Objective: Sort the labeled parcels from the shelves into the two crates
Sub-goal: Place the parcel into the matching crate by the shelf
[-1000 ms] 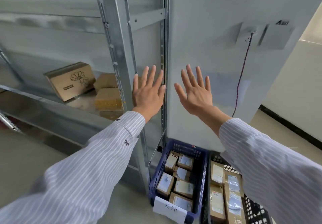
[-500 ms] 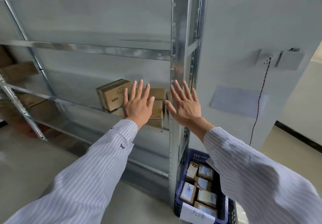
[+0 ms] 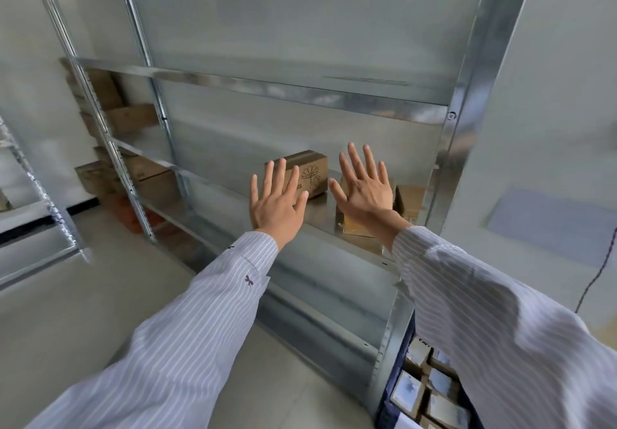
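While both arms in striped sleeves are stretched forward from the lower corners of the frame, the left hand (image 3: 275, 202) and the right hand (image 3: 365, 185) are held up side by side at the centre, backs to the camera, fingers spread wide and nothing gripped by either; a gap is seen between the two hands. Behind them a galvanised metal shelf unit (image 3: 467, 101) fills most of the frame; on its middle shelf, a cardboard parcel printed with a flower (image 3: 312, 171) is seen just behind the left hand's fingertips, tilted slightly; a stack of smaller brown parcels (image 3: 355, 228) is partly hidden by the right hand and wrist at centre right, and whether the hand touches them cannot be told. At the lower right edge, a blue crate (image 3: 392, 392) is seen on the floor beside the shelf upright, packed with labelled parcels (image 3: 408, 393) lying flat; more cardboard boxes (image 3: 130, 118) are blurred on shelves at the left of the frame.
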The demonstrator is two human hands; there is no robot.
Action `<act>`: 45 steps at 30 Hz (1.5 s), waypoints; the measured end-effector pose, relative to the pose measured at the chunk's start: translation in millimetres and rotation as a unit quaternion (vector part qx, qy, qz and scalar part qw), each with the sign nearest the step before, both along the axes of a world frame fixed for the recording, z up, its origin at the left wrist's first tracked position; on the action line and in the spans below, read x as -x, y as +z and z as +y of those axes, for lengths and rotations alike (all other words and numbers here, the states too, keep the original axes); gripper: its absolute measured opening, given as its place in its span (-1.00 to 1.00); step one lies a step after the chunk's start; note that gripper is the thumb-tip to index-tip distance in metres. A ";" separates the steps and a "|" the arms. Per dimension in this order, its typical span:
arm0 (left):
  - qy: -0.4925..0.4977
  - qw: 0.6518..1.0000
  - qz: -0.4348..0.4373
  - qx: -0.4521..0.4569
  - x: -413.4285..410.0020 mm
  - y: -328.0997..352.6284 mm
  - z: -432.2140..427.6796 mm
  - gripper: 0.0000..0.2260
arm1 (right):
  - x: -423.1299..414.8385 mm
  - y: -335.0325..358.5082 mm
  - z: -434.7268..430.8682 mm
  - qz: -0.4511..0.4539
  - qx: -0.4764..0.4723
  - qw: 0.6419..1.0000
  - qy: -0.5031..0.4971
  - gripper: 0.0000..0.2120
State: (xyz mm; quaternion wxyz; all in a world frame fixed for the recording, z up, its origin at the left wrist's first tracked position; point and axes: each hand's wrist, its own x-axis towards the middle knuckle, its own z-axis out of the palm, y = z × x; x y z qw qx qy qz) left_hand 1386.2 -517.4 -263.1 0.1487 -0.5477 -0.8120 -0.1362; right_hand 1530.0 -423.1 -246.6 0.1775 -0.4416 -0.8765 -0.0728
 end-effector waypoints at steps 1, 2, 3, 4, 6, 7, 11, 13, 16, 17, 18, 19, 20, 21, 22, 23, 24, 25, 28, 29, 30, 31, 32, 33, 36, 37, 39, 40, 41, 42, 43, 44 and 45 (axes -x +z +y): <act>0.002 1.000 -0.004 0.001 6.9 -4.9 4.2 -0.51 | 10.6 -4.0 5.5 0.000 0.005 1.000 0.003 -0.39; 0.003 1.000 -0.010 0.003 13.6 -10.8 8.9 -0.51 | 21.1 -8.1 11.6 0.000 0.011 1.000 0.006 -0.39; 0.006 1.000 -0.015 0.006 20.4 -17.8 14.1 -0.50 | 31.6 -12.6 18.2 0.000 0.017 1.000 0.009 -0.39; 0.008 1.000 -0.021 0.009 27.9 -24.9 20.5 -0.50 | 41.9 -17.2 26.1 -0.002 0.024 1.000 0.010 -0.39; 0.013 0.999 -0.036 0.019 44.9 -35.7 36.5 -0.50 | 60.4 -24.5 44.6 -0.004 0.038 0.999 0.009 -0.39; 0.015 0.999 -0.042 0.024 54.4 -38.0 46.2 -0.50 | 68.8 -27.0 55.6 -0.005 0.044 0.999 0.007 -0.39; 0.012 0.999 -0.032 0.021 89.9 -35.3 91.6 -0.50 | 97.3 -30.4 104.0 -0.025 0.054 0.998 -0.009 -0.38; 0.007 1.000 -0.026 0.016 105.3 -34.7 114.2 -0.51 | 109.9 -30.3 128.2 -0.034 0.057 0.998 -0.018 -0.38; 0.003 0.999 -0.038 0.024 124.2 -38.0 146.9 -0.51 | 126.5 -31.9 160.3 -0.044 0.047 0.998 -0.025 -0.38; -0.001 0.999 -0.042 0.025 128.7 -40.7 157.0 -0.51 | 131.4 -34.0 169.6 -0.047 0.044 0.998 -0.025 -0.38; -0.006 0.999 -0.046 0.026 132.6 -43.4 166.7 -0.51 | 136.0 -36.1 178.5 -0.050 0.043 0.998 -0.025 -0.38; -0.013 0.998 -0.049 0.029 136.2 -46.6 175.5 -0.51 | 140.6 -38.2 186.4 -0.054 0.044 0.997 -0.026 -0.38; -0.019 0.998 -0.050 0.034 139.8 -50.0 183.8 -0.51 | 144.6 -40.3 193.6 -0.057 0.048 0.997 -0.029 -0.38; -0.023 0.998 -0.051 0.039 144.1 -53.8 192.2 -0.51 | 148.5 -42.8 201.1 -0.059 0.051 0.996 -0.032 -0.39; -0.026 0.997 -0.054 0.042 149.3 -57.8 201.0 -0.51 | 152.7 -45.7 208.9 -0.060 0.053 0.996 -0.036 -0.39; -0.027 0.997 -0.057 0.044 154.7 -61.4 209.5 -0.50 | 156.7 -48.4 216.5 -0.061 0.054 0.996 -0.039 -0.39; -0.028 0.997 -0.058 0.045 160.1 -65.6 218.1 -0.50 | 160.8 -51.2 224.3 -0.061 0.055 0.996 -0.040 -0.39; -0.030 0.997 -0.056 0.049 165.2 -70.2 226.2 -0.50 | 164.8 -54.0 232.2 -0.062 0.057 0.996 -0.041 -0.39; -0.034 0.994 -0.060 0.081 179.7 -82.9 247.1 -0.50 | 174.2 -60.7 257.2 -0.069 0.064 0.994 -0.055 -0.40; -0.033 0.992 -0.073 0.092 185.5 -85.6 254.3 -0.50 | 178.1 -61.6 267.3 -0.069 0.072 0.993 -0.062 -0.40; -0.030 0.991 -0.090 0.098 191.7 -86.8 260.7 -0.50 | 182.2 -61.7 277.4 -0.064 0.084 0.992 -0.067 -0.41; -0.027 0.989 -0.106 0.095 198.3 -87.1 266.5 -0.51 | 186.6 -61.6 286.9 -0.054 0.098 0.991 -0.072 -0.42; -0.019 0.989 -0.122 0.085 205.0 -86.3 271.6 -0.51 | 191.3 -61.3 296.2 -0.043 0.113 0.990 -0.078 -0.42; -0.008 0.987 -0.140 0.075 212.5 -86.2 276.3 -0.53 | 196.1 -60.9 305.3 -0.032 0.130 0.987 -0.086 -0.42; 0.025 0.968 -0.234 0.083 234.4 -86.6 287.6 -0.54 | 208.8 -61.8 332.4 -0.014 0.191 0.975 -0.114 -0.41; 0.023 0.962 -0.254 0.094 240.3 -86.7 291.3 -0.54 | 212.4 -62.7 340.0 -0.016 0.208 0.971 -0.118 -0.39; 0.000 0.958 -0.263 0.111 248.4 -86.2 298.2 -0.56 | 219.5 -65.8 352.1 -0.013 0.232 0.965 -0.118 -0.38; -0.010 0.958 -0.264 0.112 251.1 -85.5 301.7 -0.58 | 223.3 -68.0 356.4 -0.010 0.244 0.962 -0.119 -0.39; -0.017 0.956 -0.268 0.114 253.1 -85.1 305.5 -0.60 | 226.5 -70.4 359.4 -0.007 0.260 0.958 -0.122 -0.41; -0.021 0.954 -0.274 0.117 255.0 -84.5 309.4 -0.60 | 229.4 -72.4 361.6 0.004 0.282 0.951 -0.126 -0.45; -0.023 0.953 -0.278 0.120 257.9 -84.2 313.5 -0.60 | 231.4 -74.6 362.9 0.020 0.306 0.943 -0.130 -0.49; -0.024 0.951 -0.281 0.124 260.9 -83.1 317.2 -0.60 | 232.4 -75.8 362.0 0.037 0.327 0.935 -0.134 -0.51; -0.023 0.950 -0.282 0.130 265.1 -81.8 321.5 -0.60 | 232.2 -76.2 361.1 0.052 0.340 0.929 -0.136 -0.51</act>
